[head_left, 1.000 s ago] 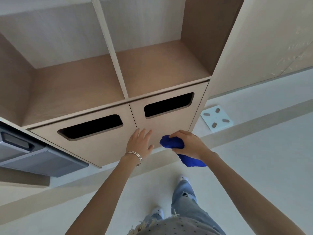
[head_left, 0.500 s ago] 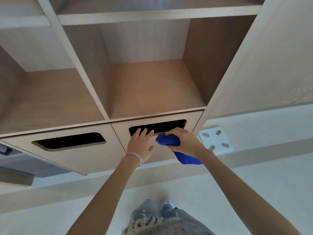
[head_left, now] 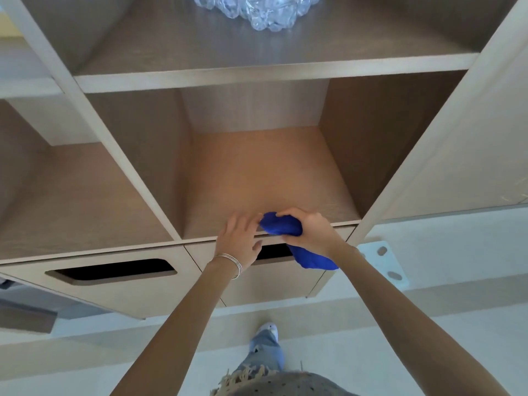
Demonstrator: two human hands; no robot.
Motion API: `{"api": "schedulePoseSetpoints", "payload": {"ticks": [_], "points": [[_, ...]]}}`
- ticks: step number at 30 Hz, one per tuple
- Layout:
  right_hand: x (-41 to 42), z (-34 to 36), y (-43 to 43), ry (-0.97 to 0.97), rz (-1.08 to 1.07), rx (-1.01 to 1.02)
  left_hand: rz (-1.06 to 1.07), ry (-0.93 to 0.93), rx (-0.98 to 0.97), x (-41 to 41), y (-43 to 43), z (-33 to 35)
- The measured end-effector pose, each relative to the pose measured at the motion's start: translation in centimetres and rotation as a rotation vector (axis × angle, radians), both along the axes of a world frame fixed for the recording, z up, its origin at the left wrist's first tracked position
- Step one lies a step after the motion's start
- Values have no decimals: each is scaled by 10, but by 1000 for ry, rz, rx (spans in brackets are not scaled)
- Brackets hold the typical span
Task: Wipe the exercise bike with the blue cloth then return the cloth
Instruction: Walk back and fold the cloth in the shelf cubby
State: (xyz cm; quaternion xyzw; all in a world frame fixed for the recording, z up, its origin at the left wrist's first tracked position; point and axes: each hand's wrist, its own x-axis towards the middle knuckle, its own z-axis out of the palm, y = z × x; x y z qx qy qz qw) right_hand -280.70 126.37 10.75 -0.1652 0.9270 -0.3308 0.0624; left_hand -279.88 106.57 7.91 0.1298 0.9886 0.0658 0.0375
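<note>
While bunched in curled fingers (head_left: 295,212) of right hand (head_left: 311,231), blue cloth (head_left: 281,225) — soft, lumpy — beside straight-fingered left hand (head_left: 238,241).

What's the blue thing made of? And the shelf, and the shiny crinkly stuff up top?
The blue cloth looks like soft fabric: it bunches and droops from the right hand. The shelf looks like matte wood or wood-look board, with fine grain lines. The crinkly stuff seems clear plastic, maybe bubble wrap: see-through, bumpy, glinting.

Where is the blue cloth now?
Centre of the head view: the blue cloth is bunched in the right hand, at the front edge of the open shelf, beside the left hand.
</note>
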Motion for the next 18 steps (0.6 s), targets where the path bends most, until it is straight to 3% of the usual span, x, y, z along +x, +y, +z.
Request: {"api": "schedulePoseSetpoints", "payload": {"ticks": [9,14,18], "points": [[-87,-5,-13,6,-65,72,62,-43,-7,-69,-13,2],[-104,-25,-19,-91,-52,186,35,-78,-44,-79,-12,-5],[-107,-25,-13,-134,11,39,18,-84,-7,-79,-12,-10]]}}
